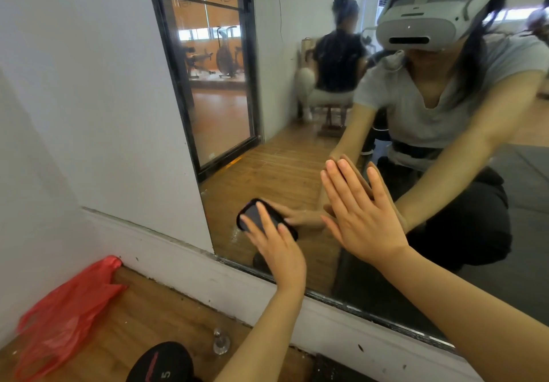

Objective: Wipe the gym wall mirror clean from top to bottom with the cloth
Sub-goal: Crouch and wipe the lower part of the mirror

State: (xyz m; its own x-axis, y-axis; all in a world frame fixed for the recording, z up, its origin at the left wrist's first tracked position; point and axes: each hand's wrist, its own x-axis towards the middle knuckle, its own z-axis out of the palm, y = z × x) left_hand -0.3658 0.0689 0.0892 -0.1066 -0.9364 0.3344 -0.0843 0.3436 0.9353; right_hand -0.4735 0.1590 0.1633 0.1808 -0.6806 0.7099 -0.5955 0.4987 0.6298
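Filling most of the view, the large wall mirror with a thin dark frame (297, 150) runs down to a white baseboard (190, 268) above the wooden plank floor (142, 316). Reflected in the glass: a crouching person in a grey T-shirt and a white headset, a second person seated with their back turned, gym machines beyond.

Right hand (361, 215): fingers straight and spread, palm flat against the glass near the mirror's bottom edge, holding nothing.

Left hand (274, 240): fingers extended, pressing on a small dark pad-like cloth with a black edge (255, 215), flat on the glass. Cloth sits close to the mirror's lower left corner, just above the bottom frame, to the left of the right hand and apart from it. Whether the thumb hooks round the cloth, cannot tell.

Crumpled red plastic bag (65, 307): on the floor at the left, its top touching the baseboard.

Black round weight with red lettering and a numeral 5 (162, 365): at the floor's near edge, partly cut off.

Small clear glass knob-shaped object (221, 343): upright on the floor, just beside the weight, near the baseboard.
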